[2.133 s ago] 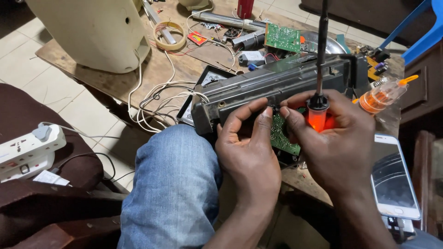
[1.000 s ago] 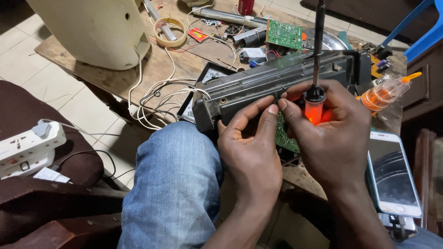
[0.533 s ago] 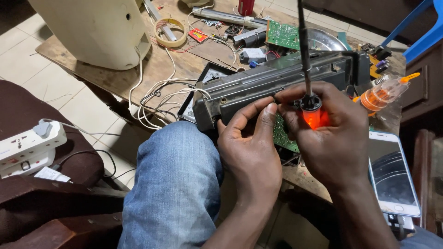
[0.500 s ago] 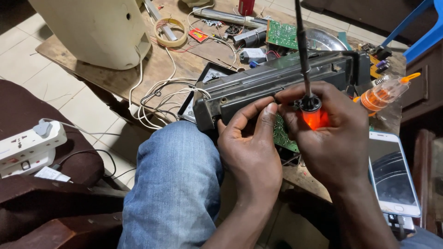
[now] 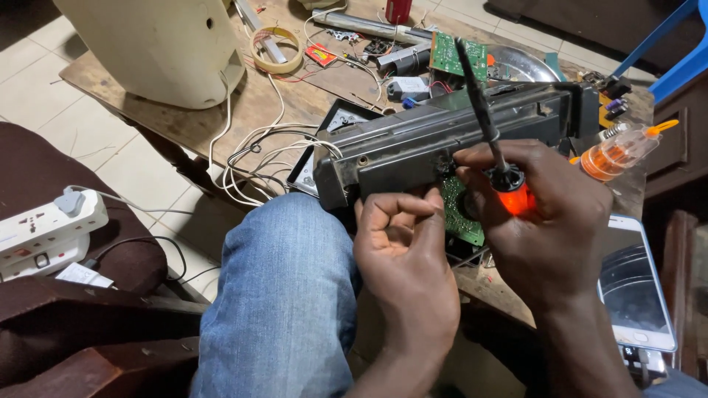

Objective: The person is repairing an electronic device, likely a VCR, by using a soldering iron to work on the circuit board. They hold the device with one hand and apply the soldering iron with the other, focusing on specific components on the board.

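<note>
Since a moment ago, the screwdriver [image 5: 481, 110] is tilting toward upper left and my left hand [image 5: 405, 258] is curling off the black casing [image 5: 442, 140]. At centre right, my right hand [image 5: 546, 214] is gripping the orange handle.

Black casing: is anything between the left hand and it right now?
Nothing visible. The left hand sits curled just below the black casing, with only a bare gap between. The right hand holds the screwdriver alongside, not across that gap.

Right hand [image 5: 549, 221] grips the orange-handled screwdriver [image 5: 493, 151], shaft angled up and away. Left hand [image 5: 405, 258] curls just below the long black casing [image 5: 442, 144] on the wooden counter [image 5: 221, 118], green circuit board [image 5: 461, 214] between both hands.
</note>
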